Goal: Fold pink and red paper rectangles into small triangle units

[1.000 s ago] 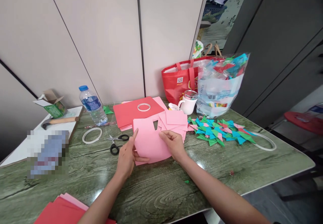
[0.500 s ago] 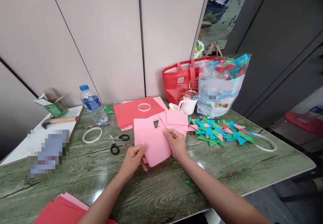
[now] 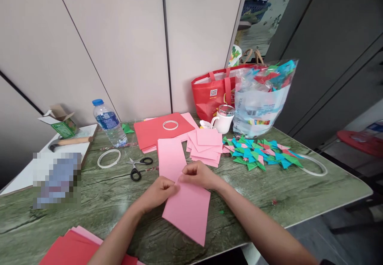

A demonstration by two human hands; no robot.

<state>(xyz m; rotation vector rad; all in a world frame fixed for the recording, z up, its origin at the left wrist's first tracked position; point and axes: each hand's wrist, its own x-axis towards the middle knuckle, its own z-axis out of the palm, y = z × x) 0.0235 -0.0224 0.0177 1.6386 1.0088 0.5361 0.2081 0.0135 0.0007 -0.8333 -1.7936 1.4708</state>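
My left hand (image 3: 158,192) and my right hand (image 3: 198,175) meet at the top edge of a pink paper sheet (image 3: 188,210), both pinching it. The sheet hangs tilted over the near part of the green table (image 3: 263,193), its lower corner close to the front edge. Just behind my hands another pink sheet (image 3: 170,157) lies flat on the table. A loose heap of smaller pink squares (image 3: 206,146) lies to the right of that sheet.
Black scissors (image 3: 138,168) and a white tape ring (image 3: 109,158) lie left of my hands. Red sheets (image 3: 160,130), a water bottle (image 3: 108,123), a white mug (image 3: 223,120), a red bag (image 3: 213,93), a plastic bag (image 3: 259,97), and folded coloured triangles (image 3: 261,155) sit behind. Red paper (image 3: 76,251) lies at the near left.
The pink sheet came off the stack and moved toward me, turning so it hangs lower. Both hands closed in on its top edge.
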